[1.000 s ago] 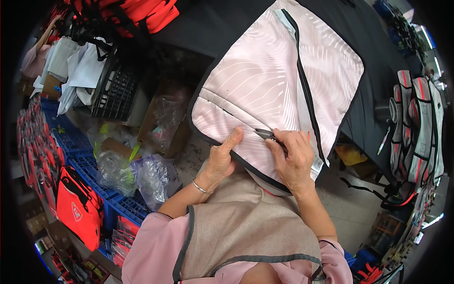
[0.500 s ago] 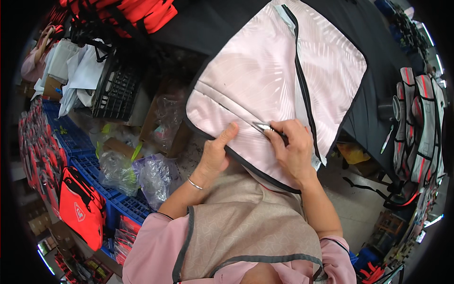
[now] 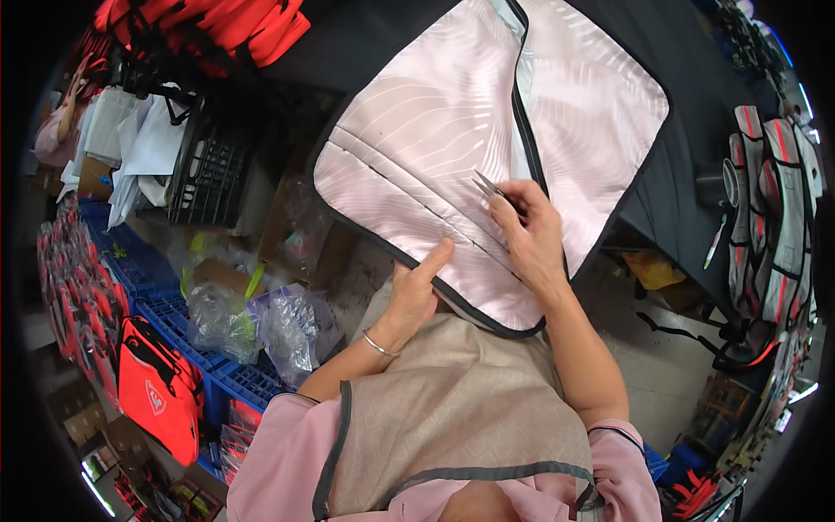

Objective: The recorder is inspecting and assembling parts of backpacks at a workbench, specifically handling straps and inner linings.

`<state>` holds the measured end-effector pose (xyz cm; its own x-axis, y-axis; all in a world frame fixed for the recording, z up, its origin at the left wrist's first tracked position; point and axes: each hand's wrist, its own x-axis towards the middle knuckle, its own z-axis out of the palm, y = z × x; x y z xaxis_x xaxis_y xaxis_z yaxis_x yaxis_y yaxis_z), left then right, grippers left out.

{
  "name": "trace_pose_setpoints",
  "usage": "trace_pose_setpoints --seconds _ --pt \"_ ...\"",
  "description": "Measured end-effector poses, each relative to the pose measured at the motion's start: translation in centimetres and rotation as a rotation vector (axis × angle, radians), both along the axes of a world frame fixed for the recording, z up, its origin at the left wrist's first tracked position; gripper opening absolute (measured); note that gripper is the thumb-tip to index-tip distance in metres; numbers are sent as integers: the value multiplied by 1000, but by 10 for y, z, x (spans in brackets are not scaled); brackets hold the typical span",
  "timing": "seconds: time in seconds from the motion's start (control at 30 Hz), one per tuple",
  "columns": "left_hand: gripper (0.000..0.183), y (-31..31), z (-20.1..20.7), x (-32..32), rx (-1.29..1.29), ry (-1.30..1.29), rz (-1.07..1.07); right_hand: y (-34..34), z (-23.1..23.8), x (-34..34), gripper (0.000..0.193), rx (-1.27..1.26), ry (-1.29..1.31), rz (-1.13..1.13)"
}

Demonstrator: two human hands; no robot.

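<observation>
A pale pink fabric piece (image 3: 409, 130) with a wavy sheen and black-bound edges lies across the dark table and hangs toward my lap. A long black zipper (image 3: 524, 104) crosses its upper part, and a narrow seamed strip (image 3: 396, 178) runs along its near left side. My left hand (image 3: 417, 291) pinches the near edge, thumb on top and fingers hidden beneath. In my right hand (image 3: 531, 222) are small thread snips (image 3: 487, 184), their pointed blades apart and pointing up and left over the fabric. The snips' handles are mostly covered by my fingers.
A black crate (image 3: 209, 170) with white sheets stands at left, near clear plastic bags (image 3: 222, 313) and blue crates (image 3: 165, 317). A red bag (image 3: 159, 387) hangs below them. Grey bags with red trim (image 3: 774, 217) are at right, beside the dark table (image 3: 670, 191). Another person (image 3: 59, 130) is far left.
The snips have lifted off the seamed strip and moved up and away, blades now apart. The fabric has shifted left and slightly turned, with my left hand still on its edge.
</observation>
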<state>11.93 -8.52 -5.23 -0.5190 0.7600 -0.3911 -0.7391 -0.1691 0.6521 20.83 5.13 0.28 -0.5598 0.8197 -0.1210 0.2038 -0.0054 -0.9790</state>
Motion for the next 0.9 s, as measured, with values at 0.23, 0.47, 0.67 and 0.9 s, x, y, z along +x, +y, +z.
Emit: trace_pose_setpoints --seconds 0.23,0.47,0.67,0.9 --pt "42 -1 22 3 77 -142 -40 -43 34 44 27 851 -231 72" --pt "40 -1 28 3 71 -238 -59 -43 30 43 24 987 -329 64" --pt "40 0 28 3 79 -253 -44 -42 31 42 24 1022 -345 64" --pt "40 0 24 4 81 -241 -21 -37 27 44 22 941 -326 86"
